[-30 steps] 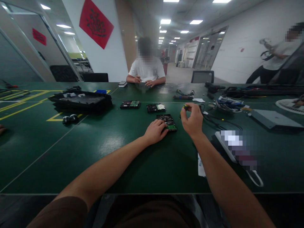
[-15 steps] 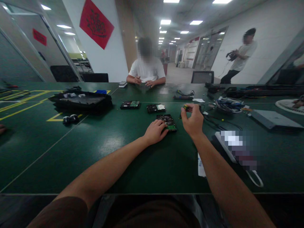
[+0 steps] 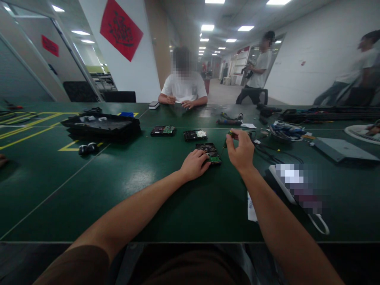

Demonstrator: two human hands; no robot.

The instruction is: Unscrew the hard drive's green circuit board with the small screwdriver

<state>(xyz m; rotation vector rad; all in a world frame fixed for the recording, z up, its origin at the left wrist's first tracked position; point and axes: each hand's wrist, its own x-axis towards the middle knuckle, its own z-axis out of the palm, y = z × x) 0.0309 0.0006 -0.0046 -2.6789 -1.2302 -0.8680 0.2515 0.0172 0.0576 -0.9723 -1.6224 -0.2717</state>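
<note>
A hard drive (image 3: 210, 150) with a green circuit board at its near end lies on the table in front of me. My left hand (image 3: 194, 164) holds it from the left, fingers over its near left side and thumb by the near edge. To the right of the drive, my right hand (image 3: 240, 148) pinches a small screwdriver (image 3: 230, 136) with a dark and yellow-green handle. Its thin shaft slants down toward the drive's right edge; whether the tip touches is too small to tell. Two other hard drives lie just beyond, one nearer (image 3: 195, 135) and one farther left (image 3: 162, 130).
On the left sit a black tray-like casing (image 3: 101, 128) and a small black object (image 3: 88, 149). Cables (image 3: 286, 130), a grey box (image 3: 346, 149) and a white-edged device (image 3: 282, 184) lie right. A seated person (image 3: 182, 89) is opposite; other people are behind.
My left hand and the drive stay put. The screwdriver handle has tilted slightly in my right hand. In the background, a walking person has moved left and another has appeared at the right.
</note>
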